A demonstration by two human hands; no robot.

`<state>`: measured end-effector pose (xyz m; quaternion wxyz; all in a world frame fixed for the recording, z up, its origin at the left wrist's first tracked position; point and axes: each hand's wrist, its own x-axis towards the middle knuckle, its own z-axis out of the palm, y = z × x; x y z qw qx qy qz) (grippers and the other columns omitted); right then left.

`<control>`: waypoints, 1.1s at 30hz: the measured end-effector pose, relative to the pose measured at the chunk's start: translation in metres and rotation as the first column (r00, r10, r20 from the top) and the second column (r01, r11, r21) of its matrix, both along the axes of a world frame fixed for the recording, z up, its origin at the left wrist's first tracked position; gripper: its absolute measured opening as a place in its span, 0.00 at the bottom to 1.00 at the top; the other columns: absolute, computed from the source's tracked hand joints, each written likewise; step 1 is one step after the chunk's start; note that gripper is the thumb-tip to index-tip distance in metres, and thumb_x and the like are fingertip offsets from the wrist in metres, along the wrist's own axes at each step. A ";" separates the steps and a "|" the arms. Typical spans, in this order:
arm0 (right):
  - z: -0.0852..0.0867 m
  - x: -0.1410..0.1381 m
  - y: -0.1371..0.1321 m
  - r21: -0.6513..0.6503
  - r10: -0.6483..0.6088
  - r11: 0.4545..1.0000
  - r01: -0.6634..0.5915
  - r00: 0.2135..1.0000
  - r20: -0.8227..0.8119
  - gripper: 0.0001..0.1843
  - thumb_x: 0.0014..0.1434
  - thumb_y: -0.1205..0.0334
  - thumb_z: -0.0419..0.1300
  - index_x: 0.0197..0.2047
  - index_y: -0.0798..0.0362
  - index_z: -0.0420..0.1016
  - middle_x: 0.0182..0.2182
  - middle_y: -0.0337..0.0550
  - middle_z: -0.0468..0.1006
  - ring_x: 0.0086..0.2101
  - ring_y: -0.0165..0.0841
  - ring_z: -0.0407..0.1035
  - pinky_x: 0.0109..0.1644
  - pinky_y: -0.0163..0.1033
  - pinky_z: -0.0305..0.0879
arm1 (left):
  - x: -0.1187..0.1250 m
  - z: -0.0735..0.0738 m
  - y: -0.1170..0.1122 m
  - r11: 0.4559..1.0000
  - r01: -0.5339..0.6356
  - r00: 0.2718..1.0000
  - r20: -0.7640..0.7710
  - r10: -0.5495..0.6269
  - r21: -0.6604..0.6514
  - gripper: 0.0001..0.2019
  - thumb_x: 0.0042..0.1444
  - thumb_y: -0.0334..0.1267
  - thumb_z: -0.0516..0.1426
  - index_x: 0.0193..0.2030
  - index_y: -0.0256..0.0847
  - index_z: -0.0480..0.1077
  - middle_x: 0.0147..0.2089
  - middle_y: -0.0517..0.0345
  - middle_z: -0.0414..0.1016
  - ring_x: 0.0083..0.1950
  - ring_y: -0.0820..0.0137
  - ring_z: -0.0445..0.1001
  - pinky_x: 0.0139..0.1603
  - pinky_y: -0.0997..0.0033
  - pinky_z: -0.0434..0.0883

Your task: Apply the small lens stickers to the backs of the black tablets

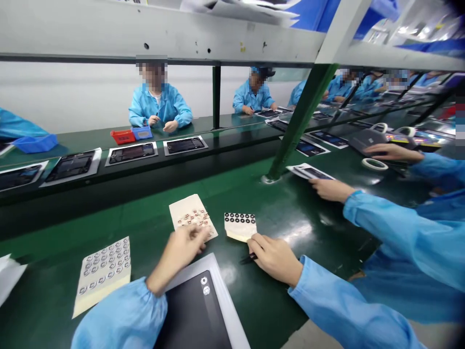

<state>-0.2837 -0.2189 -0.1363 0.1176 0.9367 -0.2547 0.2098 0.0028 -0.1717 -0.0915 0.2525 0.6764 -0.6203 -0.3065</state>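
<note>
My left hand is bent over the lower edge of a cream sticker sheet dotted with small reddish-brown pieces. Its thumb and fingers are drawn together; anything between them is hidden. My right hand is closed round a slim black tool, its fingertips at the lower corner of a smaller sheet with rows of black ring stickers. Below my left wrist lies a dark tablet-like panel on a white backing, two round parts near its top corner. Farther left is a sheet of ring-shaped stickers.
A green post rises from the green bench beyond my hands. At right, a co-worker's hand holds a panel, close to my right arm. A row of panels lies on the far strip, near red and blue trays. Other people sit opposite.
</note>
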 end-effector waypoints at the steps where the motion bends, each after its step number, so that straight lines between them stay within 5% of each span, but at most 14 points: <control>1: 0.001 0.001 0.002 0.021 0.001 1.000 -0.002 1.000 0.023 0.05 0.65 0.71 0.54 0.37 0.55 0.68 0.33 0.43 0.71 0.31 0.31 0.64 0.33 0.38 0.51 | -0.017 -0.003 0.001 0.998 0.012 0.996 -0.085 -0.007 0.057 0.25 0.71 0.55 0.47 0.47 0.34 0.74 0.38 0.47 0.81 0.35 0.67 0.80 0.38 0.68 0.76; 5: 0.003 -0.008 0.007 0.182 -0.060 0.982 0.059 0.998 0.001 0.12 0.59 0.75 0.55 0.44 0.54 0.72 0.37 0.42 0.73 0.32 0.30 0.66 0.32 0.37 0.51 | -0.066 -0.010 0.005 0.989 0.036 0.958 -0.285 0.007 0.144 0.25 0.68 0.48 0.56 0.64 0.34 0.60 0.42 0.49 0.82 0.38 0.68 0.82 0.39 0.71 0.76; 9: -0.001 -0.021 0.001 0.321 -0.135 0.935 0.153 0.988 -0.079 0.26 0.57 0.79 0.55 0.54 0.47 0.74 0.39 0.38 0.74 0.33 0.27 0.69 0.32 0.33 0.55 | -0.075 -0.004 0.006 0.990 0.112 0.989 0.081 -0.119 0.086 0.08 0.70 0.42 0.53 0.46 0.41 0.70 0.39 0.55 0.80 0.40 0.65 0.80 0.42 0.69 0.70; 12: -0.004 -0.024 -0.006 0.405 -0.165 0.898 0.170 0.985 -0.048 0.22 0.62 0.73 0.58 0.56 0.45 0.75 0.42 0.40 0.73 0.34 0.25 0.70 0.34 0.30 0.60 | -0.076 -0.004 0.003 0.990 0.105 0.958 0.258 -0.127 0.098 0.11 0.71 0.40 0.50 0.42 0.39 0.71 0.39 0.50 0.80 0.41 0.60 0.80 0.43 0.66 0.68; 16: -0.002 -0.024 -0.001 0.295 -0.208 0.937 0.189 0.978 0.031 0.15 0.66 0.65 0.60 0.54 0.46 0.76 0.48 0.44 0.72 0.30 0.24 0.68 0.30 0.31 0.59 | -0.084 -0.011 0.003 0.989 0.115 0.946 0.294 -0.139 0.097 0.12 0.71 0.37 0.50 0.56 0.39 0.68 0.45 0.46 0.79 0.43 0.58 0.80 0.41 0.67 0.68; 19: 0.002 -0.020 0.010 0.115 -0.113 0.986 0.122 0.991 -0.077 0.13 0.68 0.65 0.56 0.54 0.51 0.75 0.46 0.46 0.74 0.30 0.26 0.69 0.27 0.33 0.55 | -0.088 -0.013 0.004 0.981 0.158 0.940 0.286 -0.184 0.111 0.12 0.70 0.35 0.48 0.45 0.41 0.74 0.45 0.47 0.77 0.40 0.59 0.80 0.40 0.67 0.68; 23: 0.007 -0.007 0.017 -0.022 -0.105 0.994 0.104 0.944 -0.314 0.10 0.66 0.71 0.54 0.48 0.61 0.74 0.39 0.52 0.75 0.27 0.30 0.68 0.24 0.37 0.49 | -0.084 -0.003 0.000 0.986 0.110 0.975 0.177 -0.131 0.123 0.13 0.68 0.36 0.50 0.37 0.38 0.74 0.45 0.44 0.78 0.45 0.56 0.80 0.47 0.61 0.70; 27: 0.011 -0.003 0.006 0.096 -0.073 0.988 0.119 0.921 -0.383 0.06 0.64 0.73 0.55 0.38 0.59 0.73 0.33 0.48 0.73 0.26 0.31 0.67 0.24 0.37 0.46 | -0.078 0.001 -0.007 0.962 -0.026 0.993 -0.104 0.056 0.270 0.17 0.69 0.47 0.51 0.36 0.37 0.71 0.35 0.45 0.80 0.37 0.59 0.82 0.42 0.63 0.76; 30: 0.014 -0.014 -0.003 0.216 -0.041 0.971 0.106 0.957 -0.288 0.04 0.64 0.69 0.58 0.39 0.56 0.75 0.37 0.45 0.75 0.28 0.28 0.68 0.27 0.35 0.49 | -0.081 -0.008 -0.011 0.902 -0.035 0.893 -0.392 0.221 0.429 0.18 0.68 0.50 0.53 0.38 0.36 0.71 0.35 0.46 0.82 0.32 0.63 0.83 0.36 0.66 0.79; 33: 0.019 -0.021 -0.011 0.430 0.042 0.903 -0.002 0.996 -0.083 0.05 0.60 0.68 0.60 0.37 0.52 0.78 0.35 0.39 0.76 0.29 0.26 0.69 0.30 0.34 0.53 | -0.088 -0.017 -0.012 0.883 -0.036 0.730 -0.591 0.342 0.467 0.07 0.66 0.38 0.58 0.44 0.35 0.70 0.42 0.46 0.82 0.41 0.67 0.84 0.46 0.71 0.81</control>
